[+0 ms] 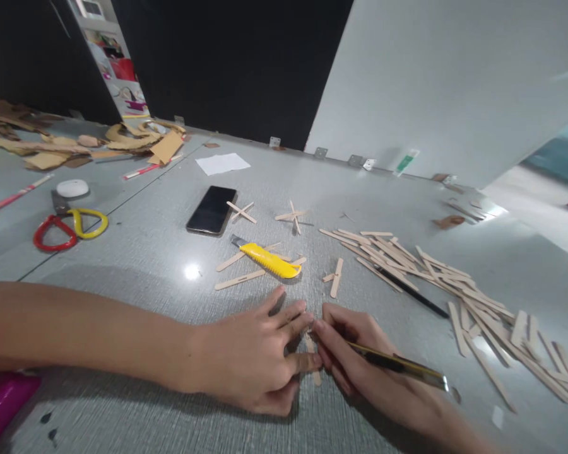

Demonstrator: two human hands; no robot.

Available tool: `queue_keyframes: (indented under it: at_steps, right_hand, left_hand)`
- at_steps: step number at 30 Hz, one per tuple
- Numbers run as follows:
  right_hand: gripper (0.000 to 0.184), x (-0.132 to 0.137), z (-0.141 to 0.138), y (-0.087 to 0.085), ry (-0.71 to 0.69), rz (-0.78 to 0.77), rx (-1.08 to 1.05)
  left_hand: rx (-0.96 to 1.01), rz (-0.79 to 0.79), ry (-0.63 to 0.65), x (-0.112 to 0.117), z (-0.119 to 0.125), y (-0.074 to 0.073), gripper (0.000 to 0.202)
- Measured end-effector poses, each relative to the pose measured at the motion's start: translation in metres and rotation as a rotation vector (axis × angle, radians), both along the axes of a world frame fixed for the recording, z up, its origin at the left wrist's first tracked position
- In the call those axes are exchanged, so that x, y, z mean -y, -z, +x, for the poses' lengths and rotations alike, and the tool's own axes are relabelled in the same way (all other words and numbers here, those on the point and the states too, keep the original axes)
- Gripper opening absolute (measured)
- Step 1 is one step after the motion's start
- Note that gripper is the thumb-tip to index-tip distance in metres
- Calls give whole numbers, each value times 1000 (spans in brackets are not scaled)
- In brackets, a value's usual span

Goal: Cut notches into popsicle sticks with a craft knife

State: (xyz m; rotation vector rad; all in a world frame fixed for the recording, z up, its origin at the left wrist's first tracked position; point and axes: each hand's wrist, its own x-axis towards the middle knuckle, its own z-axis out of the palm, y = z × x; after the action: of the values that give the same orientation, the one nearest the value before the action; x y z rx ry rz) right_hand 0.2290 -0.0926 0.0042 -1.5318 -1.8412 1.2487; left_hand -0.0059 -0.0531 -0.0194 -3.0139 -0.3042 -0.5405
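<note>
My left hand (260, 356) lies palm down with fingers spread, its fingertips pressing on a wooden craft stick (316, 377) that is mostly hidden beneath them. My right hand (355, 353) is closed around a slim gold-and-black tool (402, 364), which looks like a narrow craft knife; its tip is hidden by my fingers. Both hands nearly touch over the stick. Just beyond them lies a yellow snap-off cutter (272, 260) across several craft sticks (239, 280). A small crossed stick piece (336, 277) sits ahead of my right hand.
A pile of loose craft sticks (473, 296) spreads on the right, with a black pen-like stick (414, 293) among them. Two crossed-stick pieces lie near a phone (212, 210). Scissors (69, 228), a white case (72, 188) and cardboard scraps (165, 146) are left. Panels stand behind.
</note>
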Motion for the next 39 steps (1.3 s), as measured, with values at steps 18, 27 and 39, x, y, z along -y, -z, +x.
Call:
queue_keyframes:
  at_steps: [18,27,39]
  right_hand:
    - [54,-1,4,3,219,-191,-256]
    - [60,-13,13,4,312,-143,-166]
    - [53,-17,14,4,393,-191,9]
  left_hand:
    - [111,-191,112,-11,-2,6,39]
    - [95,-266,111,-19,-7,1,38]
    - [14,-258,101,-18,-10,-3,39]
